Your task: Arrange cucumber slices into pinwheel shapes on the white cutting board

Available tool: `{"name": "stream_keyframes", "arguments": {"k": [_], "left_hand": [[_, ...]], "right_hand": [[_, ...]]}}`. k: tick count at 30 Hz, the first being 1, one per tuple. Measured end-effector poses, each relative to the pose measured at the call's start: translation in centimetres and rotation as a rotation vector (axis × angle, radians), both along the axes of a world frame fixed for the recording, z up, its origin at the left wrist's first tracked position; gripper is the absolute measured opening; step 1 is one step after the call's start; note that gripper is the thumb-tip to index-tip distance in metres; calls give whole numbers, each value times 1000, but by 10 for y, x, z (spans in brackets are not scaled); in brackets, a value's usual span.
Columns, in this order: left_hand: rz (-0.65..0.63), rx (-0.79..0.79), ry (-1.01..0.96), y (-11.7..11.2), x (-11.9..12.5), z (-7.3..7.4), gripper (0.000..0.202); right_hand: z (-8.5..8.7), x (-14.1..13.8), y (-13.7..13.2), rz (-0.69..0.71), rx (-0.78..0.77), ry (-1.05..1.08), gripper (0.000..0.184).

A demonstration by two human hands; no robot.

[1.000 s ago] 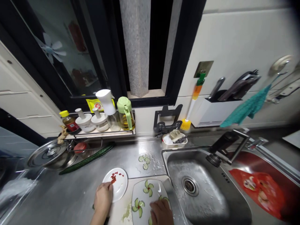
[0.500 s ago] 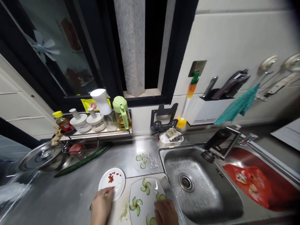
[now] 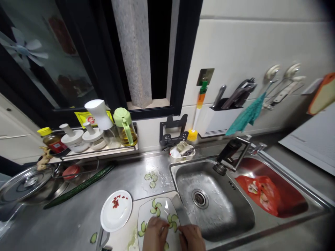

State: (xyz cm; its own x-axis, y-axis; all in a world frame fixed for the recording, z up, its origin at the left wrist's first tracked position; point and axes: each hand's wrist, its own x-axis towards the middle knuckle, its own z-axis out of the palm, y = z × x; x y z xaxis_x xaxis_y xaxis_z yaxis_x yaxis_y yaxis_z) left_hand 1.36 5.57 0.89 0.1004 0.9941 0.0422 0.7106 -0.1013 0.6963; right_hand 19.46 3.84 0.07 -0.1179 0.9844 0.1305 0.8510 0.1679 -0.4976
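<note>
A white square plate (image 3: 157,204) bears cucumber slices fanned into flowers, some with a red centre. My left hand (image 3: 156,233) is over this plate, its fingers pinched on a small red piece (image 3: 168,225) beside the right-hand cucumber flower (image 3: 172,223). At the plate's right edge, my right hand (image 3: 193,237) has its fingers bent and drawn together; what they hold, if anything, is hidden. To the left, a round white plate (image 3: 112,219) carries several red pieces (image 3: 115,202). Under the square plate lies a pale board (image 3: 134,212).
Loose cucumber slices (image 3: 151,178) lie on the wet steel counter, and one slice (image 3: 93,238) is near a knife (image 3: 101,238). A whole cucumber (image 3: 78,188) rests below the condiment rack (image 3: 104,152). At right is the sink (image 3: 209,226), with a red bag (image 3: 267,198) in its second basin.
My left hand has moved right, from the round plate to the square plate, with the red piece. My right hand has shifted off the right-hand cucumber flower. The view has turned right.
</note>
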Motion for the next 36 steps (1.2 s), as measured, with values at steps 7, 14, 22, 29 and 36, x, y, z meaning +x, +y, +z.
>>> {"name": "stream_keyframes", "arguments": {"k": [7,14,22,29,36], "left_hand": [[-140,31,64,16,16,11,17],[-152,71,79,19,20,5,17],[-143,41,85,23,20,8,18],[-135,17,64,22,19,10,21],[-128,-52,65,24,20,13,19]], "right_hand": [[1,-9,2,0,10,-84,32],[-1,-12,4,44,98,-89,32],[-4,-17,7,47,86,-112,37],[-4,-19,9,43,116,-128,35],[-6,-21,10,41,82,-115,35]]}}
